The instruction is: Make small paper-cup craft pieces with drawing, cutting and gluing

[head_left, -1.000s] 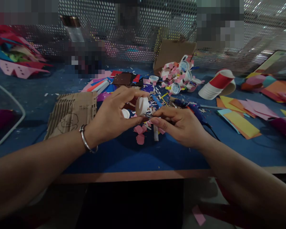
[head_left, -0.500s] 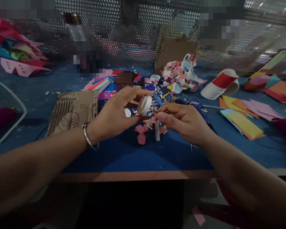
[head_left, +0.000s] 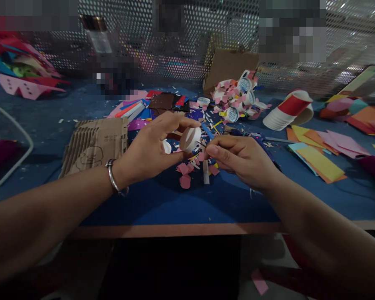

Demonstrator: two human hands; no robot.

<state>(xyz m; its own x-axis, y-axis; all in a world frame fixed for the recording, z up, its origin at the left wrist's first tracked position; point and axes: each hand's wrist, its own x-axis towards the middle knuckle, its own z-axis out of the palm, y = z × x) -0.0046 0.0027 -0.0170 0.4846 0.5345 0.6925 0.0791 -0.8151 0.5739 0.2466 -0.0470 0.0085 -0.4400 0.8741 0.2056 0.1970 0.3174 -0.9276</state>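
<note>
My left hand (head_left: 151, 146) grips a shallow white paper cup bottom (head_left: 190, 139) between thumb and fingers, tilted on its side above the middle of the table. My right hand (head_left: 243, 160) is closed in a pinch around a thin, dark, pointed tool (head_left: 201, 144). The tool's tip reaches to the right edge of the cup bottom; its exact kind is too small to make out. Behind the left fingers shows part of another white round piece (head_left: 166, 146). Below both hands lie pink paper scraps (head_left: 185, 181) and a whitish strip (head_left: 206, 173).
Corrugated cardboard (head_left: 95, 141) lies left. Farther back sits a pile of white cup pieces and pink scraps (head_left: 233, 98). On the right are stacked paper cups (head_left: 287, 109) and coloured paper sheets (head_left: 318, 158). A white cable (head_left: 25, 133) curves at far left; a metal mesh (head_left: 187, 50) stands behind.
The cup bottom has turned slightly in my left fingers, showing more of its face. My right hand and the tool have barely shifted.
</note>
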